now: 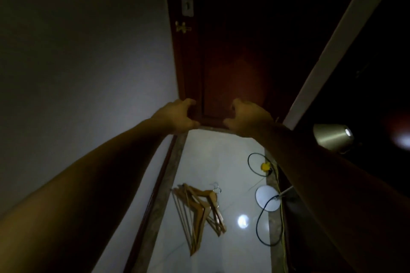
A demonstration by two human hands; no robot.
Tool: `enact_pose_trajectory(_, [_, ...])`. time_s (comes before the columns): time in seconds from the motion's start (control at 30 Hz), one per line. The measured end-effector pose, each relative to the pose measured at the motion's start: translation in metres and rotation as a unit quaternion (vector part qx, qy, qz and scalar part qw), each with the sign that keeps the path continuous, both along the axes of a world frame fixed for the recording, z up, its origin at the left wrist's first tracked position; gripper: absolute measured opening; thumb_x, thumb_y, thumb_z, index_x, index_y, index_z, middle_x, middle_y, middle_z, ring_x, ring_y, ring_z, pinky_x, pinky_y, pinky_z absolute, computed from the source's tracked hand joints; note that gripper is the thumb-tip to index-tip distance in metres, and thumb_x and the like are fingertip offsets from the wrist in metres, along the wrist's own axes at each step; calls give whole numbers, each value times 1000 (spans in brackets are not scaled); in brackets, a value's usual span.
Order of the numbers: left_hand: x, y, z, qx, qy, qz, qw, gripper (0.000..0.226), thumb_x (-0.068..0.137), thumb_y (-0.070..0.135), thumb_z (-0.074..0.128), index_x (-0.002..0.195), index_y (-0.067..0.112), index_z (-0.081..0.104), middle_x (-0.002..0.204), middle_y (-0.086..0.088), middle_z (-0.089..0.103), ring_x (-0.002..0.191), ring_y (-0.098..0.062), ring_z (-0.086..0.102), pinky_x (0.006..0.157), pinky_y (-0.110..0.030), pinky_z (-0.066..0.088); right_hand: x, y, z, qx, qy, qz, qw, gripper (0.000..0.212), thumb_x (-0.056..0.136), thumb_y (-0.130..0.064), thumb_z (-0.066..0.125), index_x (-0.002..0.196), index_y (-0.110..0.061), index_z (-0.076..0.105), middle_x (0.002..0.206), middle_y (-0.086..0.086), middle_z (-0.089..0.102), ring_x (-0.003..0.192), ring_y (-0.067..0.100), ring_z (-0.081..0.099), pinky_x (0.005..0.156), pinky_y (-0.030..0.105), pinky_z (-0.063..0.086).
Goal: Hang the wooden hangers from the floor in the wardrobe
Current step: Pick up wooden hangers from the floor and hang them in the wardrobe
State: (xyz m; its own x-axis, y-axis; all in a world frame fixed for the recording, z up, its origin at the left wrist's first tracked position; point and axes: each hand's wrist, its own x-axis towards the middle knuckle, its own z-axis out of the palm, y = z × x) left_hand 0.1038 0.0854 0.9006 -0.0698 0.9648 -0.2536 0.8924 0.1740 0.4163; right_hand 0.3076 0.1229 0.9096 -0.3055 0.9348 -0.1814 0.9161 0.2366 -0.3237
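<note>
Currently left hand (180, 115) and right hand (247, 117) hover half-curled, grips empty. Wooden hangers (199, 210) lie below, lengthwise ahead, nearer the left.

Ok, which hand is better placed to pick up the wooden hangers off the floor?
Left, likely. The pile of light wooden hangers lies toward the left hand's side of the glossy white floor; a black cable and white round disc crowd the right hand's side. Both hold nothing.
</note>
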Motion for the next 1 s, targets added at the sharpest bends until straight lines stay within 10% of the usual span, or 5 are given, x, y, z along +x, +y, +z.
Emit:
enact_pose_trajectory(0.3, [-6,5,-101,-95,-14,-21,995,81,88,44,69,154,22,28,155,-13,38,134,-32,47,108,-44,43,-19,3,-99,-103,-1,-20,995,69,89,-54,56,145,-15,40,145,11,49,130,32,49,103,44,44])
enact_pose_trajectory(0.8, [-23,6,-286,-248,-70,-38,965,76,89,55,61,153,27,31,155,-11,38,135,-31,43,99,-40,42,-34,-28,-279,-283,-12,-119,952,45,92,-61,53,105,-18,50,74,-6,47,62,6,45,50,24,35])
enact_pose_trajectory(1.0, [-24,10,-381,-282,-91,-30,955,74,86,60,59,150,33,34,149,-7,45,130,-28,47,102,-45,45,-23,-32,-389,-330,-47,-145,931,52,94,-55,55,123,-11,52,77,-2,47,60,7,41,50,24,30])
